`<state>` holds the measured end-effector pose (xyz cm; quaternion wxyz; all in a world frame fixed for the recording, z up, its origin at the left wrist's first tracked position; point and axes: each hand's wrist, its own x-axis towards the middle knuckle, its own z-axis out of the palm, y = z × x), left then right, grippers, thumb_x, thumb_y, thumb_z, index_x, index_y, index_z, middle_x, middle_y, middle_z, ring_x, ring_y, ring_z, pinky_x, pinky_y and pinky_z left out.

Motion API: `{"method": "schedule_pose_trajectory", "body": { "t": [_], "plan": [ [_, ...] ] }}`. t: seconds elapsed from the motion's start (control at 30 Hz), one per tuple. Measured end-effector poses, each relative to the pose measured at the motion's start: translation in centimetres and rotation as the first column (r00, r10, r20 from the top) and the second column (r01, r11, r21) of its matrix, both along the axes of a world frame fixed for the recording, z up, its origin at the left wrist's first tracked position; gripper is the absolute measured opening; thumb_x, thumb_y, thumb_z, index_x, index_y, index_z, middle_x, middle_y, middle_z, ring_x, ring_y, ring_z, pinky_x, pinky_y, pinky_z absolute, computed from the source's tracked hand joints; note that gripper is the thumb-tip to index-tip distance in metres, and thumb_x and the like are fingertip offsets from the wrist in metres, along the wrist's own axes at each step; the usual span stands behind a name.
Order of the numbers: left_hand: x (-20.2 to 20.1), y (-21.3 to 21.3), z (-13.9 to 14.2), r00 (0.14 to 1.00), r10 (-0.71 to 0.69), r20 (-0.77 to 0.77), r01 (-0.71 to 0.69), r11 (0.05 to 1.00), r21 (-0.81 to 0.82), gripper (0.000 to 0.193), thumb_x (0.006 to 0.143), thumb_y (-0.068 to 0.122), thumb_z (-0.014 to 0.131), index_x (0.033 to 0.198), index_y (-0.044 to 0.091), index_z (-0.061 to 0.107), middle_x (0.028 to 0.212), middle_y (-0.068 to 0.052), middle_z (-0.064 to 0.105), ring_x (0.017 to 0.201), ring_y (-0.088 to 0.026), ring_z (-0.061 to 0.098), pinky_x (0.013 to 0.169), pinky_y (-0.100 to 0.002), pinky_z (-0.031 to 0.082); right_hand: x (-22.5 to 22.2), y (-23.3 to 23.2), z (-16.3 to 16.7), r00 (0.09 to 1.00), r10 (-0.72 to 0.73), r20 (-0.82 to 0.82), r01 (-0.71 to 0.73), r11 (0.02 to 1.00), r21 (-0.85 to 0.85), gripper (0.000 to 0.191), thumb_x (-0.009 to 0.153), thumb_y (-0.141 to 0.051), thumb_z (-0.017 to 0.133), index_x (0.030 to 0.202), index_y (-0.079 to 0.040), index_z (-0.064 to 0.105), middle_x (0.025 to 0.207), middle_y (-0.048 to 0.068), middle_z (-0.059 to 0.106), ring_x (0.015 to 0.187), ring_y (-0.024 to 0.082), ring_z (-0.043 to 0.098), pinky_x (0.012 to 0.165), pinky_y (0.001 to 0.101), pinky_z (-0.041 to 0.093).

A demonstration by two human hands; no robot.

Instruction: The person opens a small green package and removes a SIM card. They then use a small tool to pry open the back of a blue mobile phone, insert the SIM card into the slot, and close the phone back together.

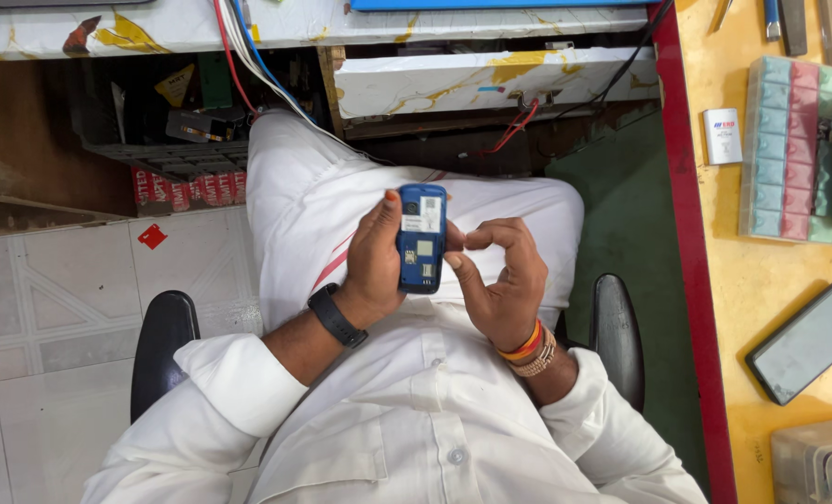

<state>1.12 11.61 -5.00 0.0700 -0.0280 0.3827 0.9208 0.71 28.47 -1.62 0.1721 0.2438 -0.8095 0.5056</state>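
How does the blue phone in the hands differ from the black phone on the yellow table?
The blue phone is small and narrow, held by the left hand with its back open; the right hand touches its edge. The black phone is wider and flat, lies untouched on the yellow table, and shows a dark glass face. Both are rectangular.

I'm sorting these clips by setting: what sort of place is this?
Probably a phone repair bench: the left hand holds a small blue phone with its back open, beside a compartmented plastic parts box and black smartphone.

Small blue phone (422, 239), back cover off, upright over lap
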Motion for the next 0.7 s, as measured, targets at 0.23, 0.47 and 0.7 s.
{"method": "schedule_pose_trajectory", "body": {
  "t": [0.23, 0.47, 0.7],
  "plan": [
    [-0.9, -0.5, -0.5, 0.988, 0.145, 0.044, -0.147, 0.988, 0.047, 0.037, 0.111, 0.032, 0.048, 0.133, 0.002, 0.048, 0.108, -0.02, 0.07, 0.096, -0.023, 0.071, 0.084, -0.035, 0.061, 0.6, -1.3, -0.2, 0.878, 0.227, 0.422, -0.193, 0.974, -0.121, 0.024, 0.094, -0.013, 0.079, 0.111, 0.0, 0.068, 0.089, 0.007, 0.076, 0.079, 0.014, 0.075, 0.074, 0.0266, 0.06],
    [-1.1, -0.7, 1.2, 0.998, -0.011, -0.063, -0.014, 0.924, -0.382, 0.077, 0.094, 0.001, 0.069, 0.158, 0.011, 0.027, 0.123, -0.017, 0.064, 0.103, -0.019, 0.074, 0.088, -0.034, 0.066, -0.5, -0.8, 2.0, 0.998, -0.064, -0.021, 0.067, 0.933, 0.353, 0.026, 0.082, -0.007, 0.086, 0.104, -0.001, 0.073, 0.08, 0.009, 0.071, 0.068, 0.022, 0.069, 0.062, 0.0327, 0.054],
    [-1.5, -1.8, 2.4, 0.992, -0.068, -0.106, 0.033, 0.952, -0.303, 0.09, 0.095, -0.001, 0.064, 0.165, 0.022, 0.012, 0.119, -0.019, 0.066, 0.104, -0.02, 0.074, 0.093, -0.039, 0.067, -1.5, 0.3, 2.2, 0.949, 0.217, 0.229, -0.215, 0.976, -0.036, 0.039, 0.091, -0.008, 0.08, 0.128, -0.001, 0.068, 0.115, 0.015, 0.069, 0.098, 0.02, 0.074, 0.087, 0.0304, 0.064]
  ]
}}
